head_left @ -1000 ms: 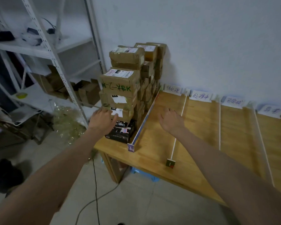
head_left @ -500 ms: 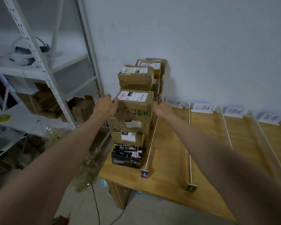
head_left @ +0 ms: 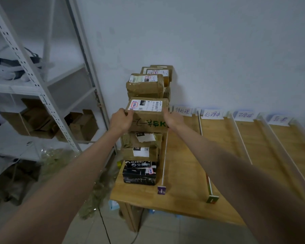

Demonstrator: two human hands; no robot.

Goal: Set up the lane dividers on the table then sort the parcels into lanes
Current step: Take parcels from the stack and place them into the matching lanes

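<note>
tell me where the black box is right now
The black box sits at the bottom of the front parcel stack on the table's left end, just left of the first lane divider.

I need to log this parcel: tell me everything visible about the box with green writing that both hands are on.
The brown cardboard box with green marker writing sits level atop the front stack, with a white shipping label bearing a barcode and red handwriting on top. The left hand and right hand press its sides. A taped cardboard parcel lies beneath it.

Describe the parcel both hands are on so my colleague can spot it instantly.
Find the parcel stack at the wooden table's left end. The left hand and right hand clasp the front column's top box. Only it carries green handwriting on its front.
</note>
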